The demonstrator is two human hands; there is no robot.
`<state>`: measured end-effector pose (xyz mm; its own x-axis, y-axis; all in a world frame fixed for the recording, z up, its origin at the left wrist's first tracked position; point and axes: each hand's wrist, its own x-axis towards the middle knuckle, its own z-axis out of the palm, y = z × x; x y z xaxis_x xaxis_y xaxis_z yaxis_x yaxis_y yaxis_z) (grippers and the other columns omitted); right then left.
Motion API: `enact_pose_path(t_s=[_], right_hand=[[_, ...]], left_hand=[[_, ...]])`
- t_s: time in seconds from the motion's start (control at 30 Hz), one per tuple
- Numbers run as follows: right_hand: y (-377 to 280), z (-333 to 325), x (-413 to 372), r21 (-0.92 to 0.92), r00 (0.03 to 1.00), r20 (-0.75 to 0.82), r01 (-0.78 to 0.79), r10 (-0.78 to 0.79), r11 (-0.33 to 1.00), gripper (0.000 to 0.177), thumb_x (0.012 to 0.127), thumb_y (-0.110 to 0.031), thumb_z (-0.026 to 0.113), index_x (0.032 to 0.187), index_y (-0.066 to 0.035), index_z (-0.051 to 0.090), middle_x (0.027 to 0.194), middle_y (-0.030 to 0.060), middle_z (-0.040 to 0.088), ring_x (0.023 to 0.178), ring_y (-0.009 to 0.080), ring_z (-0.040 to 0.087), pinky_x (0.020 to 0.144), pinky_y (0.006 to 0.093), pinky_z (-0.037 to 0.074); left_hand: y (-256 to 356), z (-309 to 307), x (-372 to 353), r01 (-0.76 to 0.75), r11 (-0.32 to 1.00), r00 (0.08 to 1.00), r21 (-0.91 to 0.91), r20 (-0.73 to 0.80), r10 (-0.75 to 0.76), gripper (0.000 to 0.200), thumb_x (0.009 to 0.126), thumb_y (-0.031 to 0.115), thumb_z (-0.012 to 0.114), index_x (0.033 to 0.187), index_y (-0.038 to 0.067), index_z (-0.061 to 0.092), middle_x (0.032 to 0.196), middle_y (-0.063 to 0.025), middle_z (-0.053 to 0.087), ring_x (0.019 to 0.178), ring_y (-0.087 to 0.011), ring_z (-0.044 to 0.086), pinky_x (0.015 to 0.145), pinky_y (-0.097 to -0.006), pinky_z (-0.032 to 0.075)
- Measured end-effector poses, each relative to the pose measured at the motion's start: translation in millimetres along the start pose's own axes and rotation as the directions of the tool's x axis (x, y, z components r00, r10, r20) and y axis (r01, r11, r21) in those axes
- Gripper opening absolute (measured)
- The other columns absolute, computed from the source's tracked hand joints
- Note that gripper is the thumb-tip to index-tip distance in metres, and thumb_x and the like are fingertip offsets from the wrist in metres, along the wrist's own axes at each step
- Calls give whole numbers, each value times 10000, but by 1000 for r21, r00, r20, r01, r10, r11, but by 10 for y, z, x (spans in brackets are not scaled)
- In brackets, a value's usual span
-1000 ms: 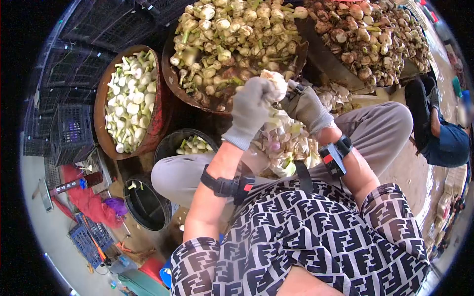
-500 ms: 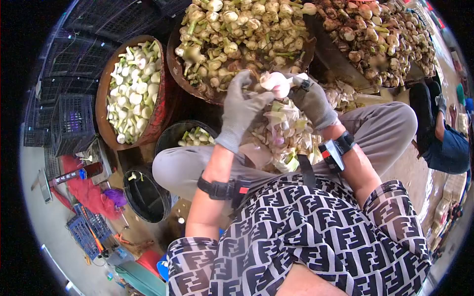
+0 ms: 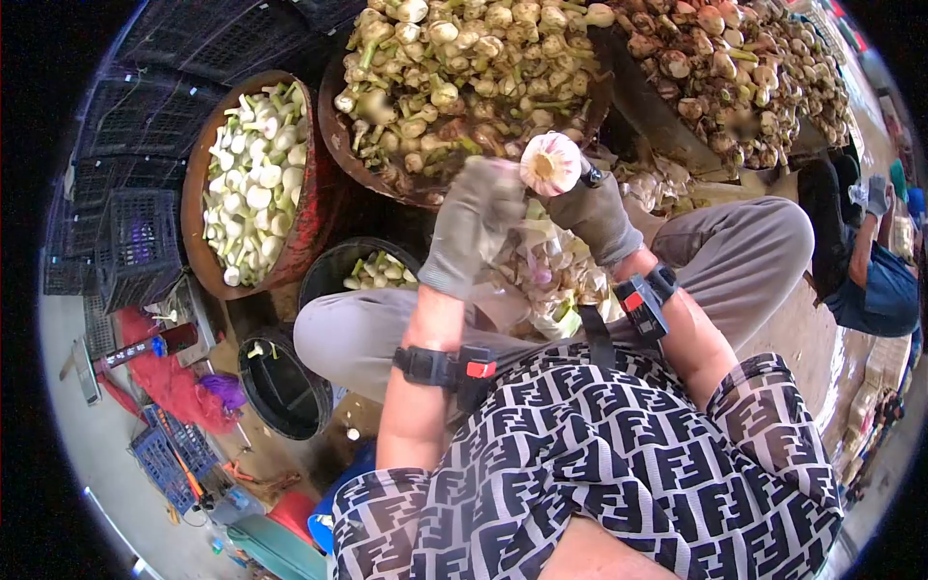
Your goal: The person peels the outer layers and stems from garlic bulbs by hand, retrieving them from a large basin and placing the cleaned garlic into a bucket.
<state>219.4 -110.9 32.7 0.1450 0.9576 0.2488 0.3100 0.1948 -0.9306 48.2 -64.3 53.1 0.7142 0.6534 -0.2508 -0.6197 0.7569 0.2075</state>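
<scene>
Nearest, over the lap, lies a heap of peelings (image 3: 553, 282) between the knees. Above it both gloved hands are raised. The right hand (image 3: 592, 215) is closed around the lower part of a garlic bulb (image 3: 550, 162), which sits at the fingertips in the air over the near rim of the big basin (image 3: 333, 135) of unpeeled bulbs. The left hand (image 3: 474, 224) is just beside the bulb on its left. It is smeared by motion, so I cannot tell whether its fingers are curled on anything or touch the bulb at all.

The bulb shows a round, brownish end to the camera, probably the root plate. Its long axis then runs up and toward the viewer, with the stalk end hidden behind.

As a judgement, the hold is shallow. A tug on the skin by the left hand could twist the bulb out of the fingertips and drop it among the peelings or into the small tub (image 3: 329, 273) by the left knee.

Farther off, at the left, a round basin (image 3: 193, 213) holds white peeled bulbs. A long pile (image 3: 735, 68) of unpeeled ones runs along the far right, where another person (image 3: 875, 280) sits.
</scene>
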Motion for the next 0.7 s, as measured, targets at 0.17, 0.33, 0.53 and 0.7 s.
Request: enact_pose_path(t_s=[0.17, 0.33, 0.53, 0.7], right_hand=[[137, -161, 74, 655, 925, 104, -340, 366, 674, 205, 843, -70, 548, 1033, 7, 556, 1000, 56, 608, 914, 164, 585, 816, 283, 472], [-88, 84, 311, 666, 823, 402, -563, 401, 489, 263, 800, -30, 617, 1051, 2, 546, 1045, 68, 588, 889, 145, 570, 808, 275, 474], [341, 1, 1139, 503, 742, 415, -670, 527, 546, 265, 880, -140, 536, 1083, 31, 528, 940, 82, 600, 854, 166, 592, 666, 262, 499], [1072, 577, 1586, -693, 373, 678, 611, 633, 382, 275, 744, -146, 624, 1014, -91, 627, 968, 67, 644, 960, 215, 591, 834, 308, 454]], left_hand=[[-3, 25, -82, 175, -161, 938, 971, -115, 326, 485, 746, 247, 675, 1146, 43, 493, 951, -139, 601, 879, -213, 588, 795, -294, 460], [49, -162, 217, 18, 723, 913, 690, -306, 269, 264, 834, 285, 559, 1019, 98, 539, 877, -74, 586, 742, -169, 576, 665, -283, 481], [1666, -104, -53, -601, 788, 772, 133, -160, 616, 747, 745, 464, 655, 1088, -146, 392, 928, -203, 553, 787, -256, 613, 711, -355, 552], [1620, 12, 92, -447, 893, 873, 61, -190, 450, 378, 891, 340, 488, 953, -20, 588, 880, -136, 623, 770, -207, 623, 625, -308, 540]])
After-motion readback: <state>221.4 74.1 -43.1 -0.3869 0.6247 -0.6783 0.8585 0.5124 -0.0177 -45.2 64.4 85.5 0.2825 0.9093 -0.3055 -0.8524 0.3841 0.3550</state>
